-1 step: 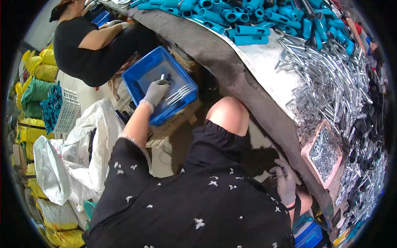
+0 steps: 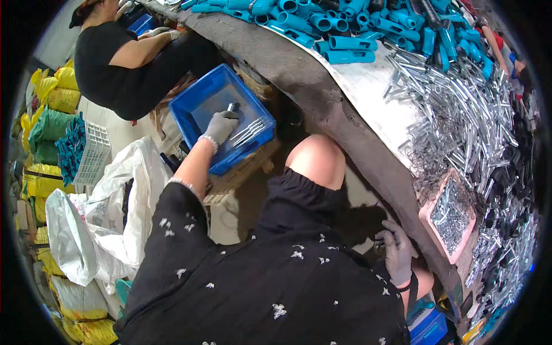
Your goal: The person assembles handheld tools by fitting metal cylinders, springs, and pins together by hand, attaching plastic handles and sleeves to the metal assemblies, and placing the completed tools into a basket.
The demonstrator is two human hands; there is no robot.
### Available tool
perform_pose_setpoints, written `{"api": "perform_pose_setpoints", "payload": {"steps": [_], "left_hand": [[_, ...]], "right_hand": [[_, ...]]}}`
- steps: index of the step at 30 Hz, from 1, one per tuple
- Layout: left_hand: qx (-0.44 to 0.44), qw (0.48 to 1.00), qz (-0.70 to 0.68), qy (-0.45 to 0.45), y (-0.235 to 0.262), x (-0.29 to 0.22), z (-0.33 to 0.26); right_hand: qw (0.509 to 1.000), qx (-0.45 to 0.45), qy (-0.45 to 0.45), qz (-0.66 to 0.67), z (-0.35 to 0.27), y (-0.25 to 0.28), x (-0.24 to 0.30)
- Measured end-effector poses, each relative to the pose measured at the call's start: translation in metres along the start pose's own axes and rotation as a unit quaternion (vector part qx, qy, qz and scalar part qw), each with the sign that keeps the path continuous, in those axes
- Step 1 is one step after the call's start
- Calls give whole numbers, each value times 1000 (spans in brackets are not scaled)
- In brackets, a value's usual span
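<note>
My left hand (image 2: 220, 127), in a grey glove, is over the blue bin (image 2: 192, 123) ahead to the left. Its fingers are closed round a short dark piece with a shiny end (image 2: 232, 107); most of that piece is hidden by the glove. Several slim silver rods (image 2: 247, 133) lie side by side in the bin, just right of this hand. Near my right thigh, beside the table edge, is my right hand (image 2: 397, 253), also gloved. Its fingers are apart and slightly bent, and nothing shows in them.
A grey-edged table (image 2: 322, 95) curves along the right, bearing teal tubular housings (image 2: 351, 56), a heap of silver rods (image 2: 460, 109) and a pink tray (image 2: 452, 253) of small metal parts. A seated person (image 2: 109, 63) works at far left. White sacks (image 2: 135, 167) lie left.
My left hand has shifted very slightly right and down within the bin, the dark piece still in it. My right hand has stayed in place.
</note>
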State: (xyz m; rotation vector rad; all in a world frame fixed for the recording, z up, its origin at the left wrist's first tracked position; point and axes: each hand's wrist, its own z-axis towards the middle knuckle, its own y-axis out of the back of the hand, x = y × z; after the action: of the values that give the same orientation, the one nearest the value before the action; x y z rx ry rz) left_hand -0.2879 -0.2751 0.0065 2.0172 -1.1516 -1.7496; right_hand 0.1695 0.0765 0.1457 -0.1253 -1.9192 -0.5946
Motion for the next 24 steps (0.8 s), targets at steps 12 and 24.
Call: {"api": "perform_pose_setpoints", "payload": {"steps": [12,24], "left_hand": [[84,939,328,53,-48,24,75],[68,992,-35,-97,25,-145,-126]], "right_hand": [[996,-27,-62,-57,-3,-17,-4],[964,93,203,-146,32,-35,47]]}}
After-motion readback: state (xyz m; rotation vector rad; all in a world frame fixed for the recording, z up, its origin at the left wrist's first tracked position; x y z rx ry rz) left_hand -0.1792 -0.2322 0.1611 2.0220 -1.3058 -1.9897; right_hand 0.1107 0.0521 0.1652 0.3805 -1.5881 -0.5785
